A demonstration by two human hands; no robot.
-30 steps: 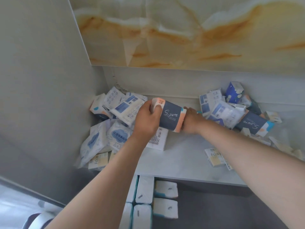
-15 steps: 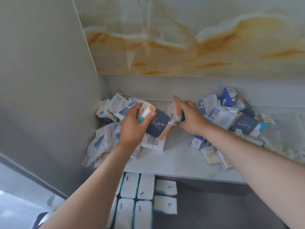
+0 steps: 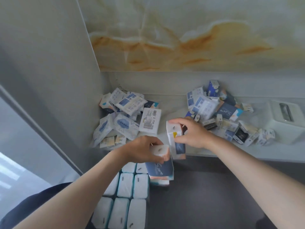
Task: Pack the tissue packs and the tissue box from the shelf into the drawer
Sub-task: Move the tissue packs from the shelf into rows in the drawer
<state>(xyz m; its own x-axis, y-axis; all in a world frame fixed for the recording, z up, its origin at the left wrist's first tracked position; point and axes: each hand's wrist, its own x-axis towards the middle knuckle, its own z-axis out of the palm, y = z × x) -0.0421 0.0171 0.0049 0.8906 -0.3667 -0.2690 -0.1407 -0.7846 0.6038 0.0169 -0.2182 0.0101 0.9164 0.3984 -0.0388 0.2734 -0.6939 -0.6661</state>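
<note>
Left grip (image 3: 142,151): clamped on a navy-and-peach pack (image 3: 159,168), held end-up over the left part of the drawer; cannot tell whether touching the stacked packs beneath.
Right grip (image 3: 193,134): clamped on a second pack (image 3: 175,139), upright, at the front edge of the shelf, at 1 o'clock of the left grip and just beside the first pack.
Drawer (image 3: 214,187): open below the shelf front, at 6 o'clock of the view.
White packs (image 3: 126,185): filed on end in neat rows along the 9 o'clock side of the drawer, touching one another.
Shelf (image 3: 171,103): carrying two loose piles and the box.
Left pile (image 3: 125,113): at 10 o'clock of the grips, heaped against the side wall; mixed white and blue packs, none aligned.
Right pile (image 3: 212,109): at 2 o'clock of the grips, taller at the back, small packs spilling toward the front.
Tissue box (image 3: 287,123): at the 3 o'clock end of the shelf, slot upward, just beside the right pile, apart from both grips.
Done: judged a fair share, going by the rows in the drawer plus the two packs in transit.
Left to do: judged the larger part, namely both piles and the box.
</note>
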